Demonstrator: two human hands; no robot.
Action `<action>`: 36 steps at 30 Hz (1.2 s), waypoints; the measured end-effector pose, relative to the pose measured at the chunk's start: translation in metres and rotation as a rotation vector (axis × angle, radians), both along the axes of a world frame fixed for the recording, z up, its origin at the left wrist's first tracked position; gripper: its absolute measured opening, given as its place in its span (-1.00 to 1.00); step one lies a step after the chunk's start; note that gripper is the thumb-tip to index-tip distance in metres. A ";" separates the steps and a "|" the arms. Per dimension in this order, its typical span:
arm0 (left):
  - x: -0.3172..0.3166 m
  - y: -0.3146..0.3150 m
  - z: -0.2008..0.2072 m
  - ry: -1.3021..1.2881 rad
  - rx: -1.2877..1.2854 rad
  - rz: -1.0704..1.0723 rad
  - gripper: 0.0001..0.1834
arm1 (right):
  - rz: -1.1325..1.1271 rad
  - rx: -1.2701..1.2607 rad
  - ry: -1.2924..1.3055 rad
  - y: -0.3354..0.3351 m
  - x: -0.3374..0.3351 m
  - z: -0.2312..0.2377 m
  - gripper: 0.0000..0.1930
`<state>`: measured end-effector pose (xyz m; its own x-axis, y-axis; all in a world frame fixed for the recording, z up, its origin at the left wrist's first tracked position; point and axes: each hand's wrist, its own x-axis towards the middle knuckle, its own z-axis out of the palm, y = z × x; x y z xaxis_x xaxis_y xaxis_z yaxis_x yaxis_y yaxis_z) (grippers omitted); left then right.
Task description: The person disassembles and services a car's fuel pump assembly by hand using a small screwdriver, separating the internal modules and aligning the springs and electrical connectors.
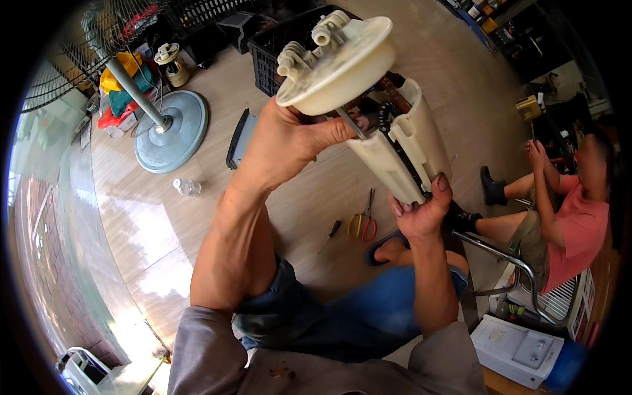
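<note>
I hold up a cream plastic pump assembly in front of me. Its round flanged cap (342, 66), with several hose nipples on top, sits at the upper end. My left hand (289, 141) grips under that cap, by the metal rod. The ribbed cylindrical housing (405, 151) slants down to the right, with black wiring and a coiled hose showing between cap and housing. My right hand (421, 210) clasps the housing's lower end, thumb up along its side.
On the wooden floor lie pliers with red and yellow handles (363, 224), a screwdriver (331, 232) and a small plastic bottle (187, 187). A fan's round base (172, 131) stands left, a black crate (276, 49) behind. A seated person in a pink shirt (573, 230) is at right, by a metal chair frame (520, 270).
</note>
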<state>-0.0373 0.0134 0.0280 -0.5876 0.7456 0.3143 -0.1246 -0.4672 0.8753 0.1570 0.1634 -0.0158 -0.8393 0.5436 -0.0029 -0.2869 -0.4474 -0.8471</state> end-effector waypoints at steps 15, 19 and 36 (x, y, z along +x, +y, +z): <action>0.017 0.013 0.006 -0.020 -0.178 0.249 -0.92 | -0.172 0.134 -0.206 -0.012 -0.001 0.013 -0.46; 0.022 0.019 0.003 -0.056 -0.136 0.270 -0.95 | -0.156 0.139 -0.211 -0.008 0.002 0.012 -0.48; 0.014 0.015 -0.001 -0.002 -0.235 0.195 -0.90 | -0.180 0.098 -0.181 -0.008 0.007 0.016 -0.51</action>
